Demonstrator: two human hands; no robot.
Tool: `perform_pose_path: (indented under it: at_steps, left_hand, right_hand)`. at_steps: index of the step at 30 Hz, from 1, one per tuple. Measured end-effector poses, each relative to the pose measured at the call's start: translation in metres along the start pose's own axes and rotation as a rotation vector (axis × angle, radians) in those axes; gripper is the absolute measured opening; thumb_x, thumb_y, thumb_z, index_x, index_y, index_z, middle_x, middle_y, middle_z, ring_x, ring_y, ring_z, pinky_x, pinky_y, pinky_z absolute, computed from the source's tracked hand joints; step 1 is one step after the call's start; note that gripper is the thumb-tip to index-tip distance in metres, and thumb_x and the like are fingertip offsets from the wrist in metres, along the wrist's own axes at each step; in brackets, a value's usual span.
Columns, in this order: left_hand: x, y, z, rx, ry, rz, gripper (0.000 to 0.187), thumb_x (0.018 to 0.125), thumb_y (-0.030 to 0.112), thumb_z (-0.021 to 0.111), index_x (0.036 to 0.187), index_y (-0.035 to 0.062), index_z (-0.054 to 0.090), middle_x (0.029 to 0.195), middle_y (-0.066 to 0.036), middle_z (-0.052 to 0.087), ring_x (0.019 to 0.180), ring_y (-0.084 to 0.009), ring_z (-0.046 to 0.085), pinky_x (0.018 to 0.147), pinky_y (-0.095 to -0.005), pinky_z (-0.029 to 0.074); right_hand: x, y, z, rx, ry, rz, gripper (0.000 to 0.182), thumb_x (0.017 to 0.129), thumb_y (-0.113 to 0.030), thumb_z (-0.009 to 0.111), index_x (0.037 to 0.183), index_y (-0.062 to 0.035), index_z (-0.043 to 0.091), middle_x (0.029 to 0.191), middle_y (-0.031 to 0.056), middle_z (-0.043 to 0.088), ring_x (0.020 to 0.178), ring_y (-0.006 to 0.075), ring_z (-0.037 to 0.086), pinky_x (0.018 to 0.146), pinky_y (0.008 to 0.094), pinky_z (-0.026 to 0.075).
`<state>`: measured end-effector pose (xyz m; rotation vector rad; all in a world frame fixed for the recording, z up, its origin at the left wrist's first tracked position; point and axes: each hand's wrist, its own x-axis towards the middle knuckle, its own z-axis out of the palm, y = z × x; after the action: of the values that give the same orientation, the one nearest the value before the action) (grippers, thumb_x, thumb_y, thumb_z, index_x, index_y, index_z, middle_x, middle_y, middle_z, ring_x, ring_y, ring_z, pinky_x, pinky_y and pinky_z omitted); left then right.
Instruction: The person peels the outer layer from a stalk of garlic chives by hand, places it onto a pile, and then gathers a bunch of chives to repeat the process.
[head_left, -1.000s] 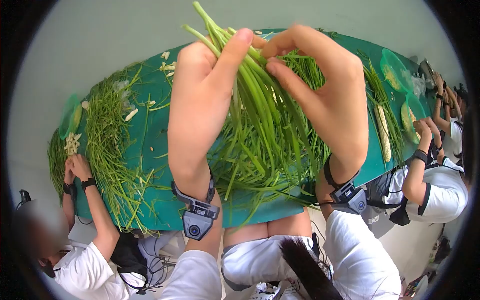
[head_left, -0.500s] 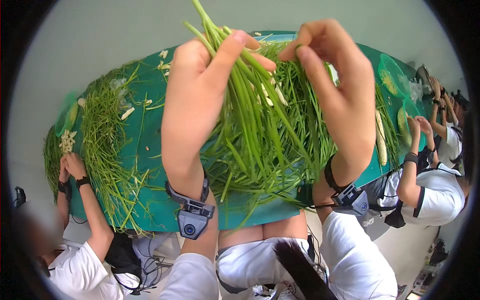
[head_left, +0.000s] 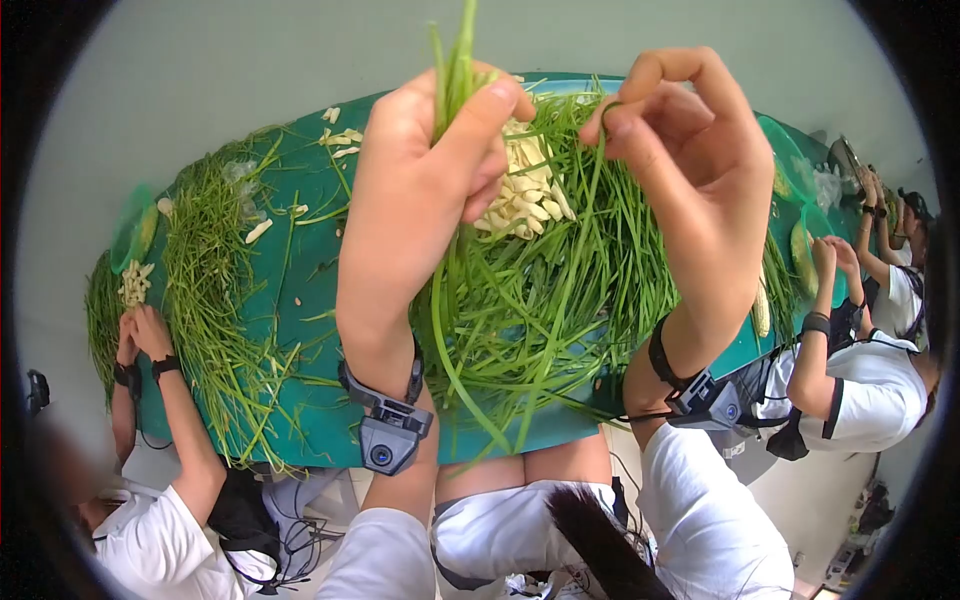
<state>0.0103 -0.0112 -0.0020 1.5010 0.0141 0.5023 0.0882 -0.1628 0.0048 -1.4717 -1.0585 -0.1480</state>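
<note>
My left hand [head_left: 405, 190] is closed around a bunch of green chives [head_left: 458, 95]. Their stalk ends stick up above the thumb, and long leaves hang down below the fist. At the same height, my right hand [head_left: 705, 170] pinches a single chive leaf [head_left: 601, 145] between thumb and fingers, its tip curled over at the fingertips. Under both hands spreads a big loose heap of chives [head_left: 570, 300]. A pile of pale cream pieces [head_left: 528, 190] lies on that heap, between the hands.
More chives [head_left: 205, 260] cover the left of the green table [head_left: 300, 310], with scattered pale pieces [head_left: 258, 231]. One person's hands [head_left: 140, 330] work at far left. Green baskets [head_left: 780, 150] stand at right, near another person's hands [head_left: 835, 255]. A corn-like cob [head_left: 762, 305] lies by my right wrist.
The bunch in my left hand has thinned and turned more upright, uncovering the cream pile. My right hand has moved slightly right, still pinching a leaf.
</note>
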Motion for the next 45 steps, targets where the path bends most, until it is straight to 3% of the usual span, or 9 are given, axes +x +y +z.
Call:
perform_pose_path:
  at_steps: [5,6,8,16,28,32,37,42,45]
  left_hand:
    - [0.0,0.0,-0.006,0.032,0.004,-0.009,0.024,0.091,0.023,0.047,0.087,0.0009,0.055,0.051,0.006,0.029,0.041,-0.0027,0.025,0.038,-0.0194,0.02]
    - [0.001,0.0,-0.009,0.033,0.008,-0.021,0.024,0.091,0.023,0.047,0.087,0.0009,0.055,0.051,0.006,0.029,0.041,-0.0027,0.025,0.038,-0.0194,0.02]
    - [0.003,0.001,-0.015,0.149,0.092,-0.021,0.025,0.091,0.023,0.046,0.087,0.0012,0.055,0.051,0.007,0.027,0.041,-0.0026,0.025,0.039,-0.0196,0.018]
    - [0.004,-0.001,-0.041,0.221,0.184,-0.024,0.025,0.091,0.024,0.046,0.087,0.0017,0.055,0.053,0.007,0.025,0.043,-0.0026,0.022,0.04,-0.0207,0.016]
    - [-0.001,-0.007,-0.057,0.231,0.302,0.091,0.025,0.092,0.026,0.048,0.087,0.0022,0.053,0.057,0.002,0.041,0.05,-0.0067,0.041,0.049,-0.0195,0.031]
    - [0.0,-0.006,-0.05,0.103,0.236,0.05,0.025,0.092,0.029,0.05,0.088,0.0041,0.054,0.06,0.0,0.049,0.051,-0.0077,0.047,0.049,-0.0196,0.037]
    - [0.0,-0.002,-0.045,0.058,0.175,0.014,0.027,0.092,0.031,0.048,0.083,0.0053,0.051,0.054,0.002,0.043,0.047,-0.0065,0.042,0.045,-0.0195,0.032]
    - [-0.007,0.011,-0.022,-0.029,-0.129,-0.054,0.029,0.093,0.03,0.045,0.077,0.0061,0.045,0.05,0.003,0.037,0.042,-0.0052,0.037,0.041,-0.0179,0.028]
    - [-0.009,0.011,-0.013,-0.118,-0.369,-0.064,0.025,0.092,0.024,0.044,0.077,0.0041,0.045,0.051,0.002,0.04,0.043,-0.0058,0.039,0.04,-0.0194,0.033]
  right_hand:
    - [0.005,0.015,-0.016,-0.091,0.113,-0.068,0.011,0.086,-0.001,0.057,0.096,0.0031,0.054,0.086,0.0088,0.062,0.081,0.0132,0.059,0.074,0.0216,0.044]
    - [0.011,-0.003,0.013,-0.172,0.472,0.007,0.016,0.091,-0.015,0.053,0.082,-0.0015,0.051,0.074,0.0144,0.063,0.064,0.0157,0.059,0.061,0.0211,0.05]
    - [0.006,0.029,-0.034,-0.105,0.277,-0.049,0.014,0.086,-0.003,0.059,0.097,0.0031,0.056,0.087,0.0107,0.065,0.082,0.0132,0.06,0.076,0.022,0.045]
    - [0.006,0.032,-0.052,-0.238,0.571,-0.002,0.018,0.081,-0.004,0.06,0.096,0.0051,0.056,0.085,0.0131,0.067,0.076,0.0113,0.06,0.074,0.0208,0.046]
    - [-0.012,0.055,-0.147,-0.296,0.991,-0.129,0.018,0.079,0.0,0.064,0.094,0.0048,0.055,0.082,0.0136,0.065,0.071,0.0147,0.061,0.068,0.0226,0.051]
    - [-0.016,0.052,-0.151,-0.297,0.995,-0.108,0.016,0.082,-0.001,0.061,0.096,0.0031,0.054,0.084,0.013,0.066,0.072,0.0133,0.061,0.067,0.0208,0.05]
    - [-0.006,0.036,-0.107,-0.394,0.87,0.019,0.03,0.083,-0.013,0.061,0.108,0.0025,0.055,0.101,0.0128,0.064,0.094,0.0149,0.058,0.082,0.0255,0.043]
    - [-0.001,0.002,-0.04,-0.258,0.392,-0.095,0.01,0.086,-0.004,0.055,0.092,0.0027,0.059,0.083,0.0069,0.063,0.078,0.0118,0.059,0.073,0.0219,0.045]
    - [-0.005,-0.018,-0.016,-0.115,0.053,0.069,0.014,0.087,-0.004,0.052,0.095,0.0051,0.058,0.08,0.0074,0.061,0.076,0.0103,0.055,0.071,0.0221,0.042]
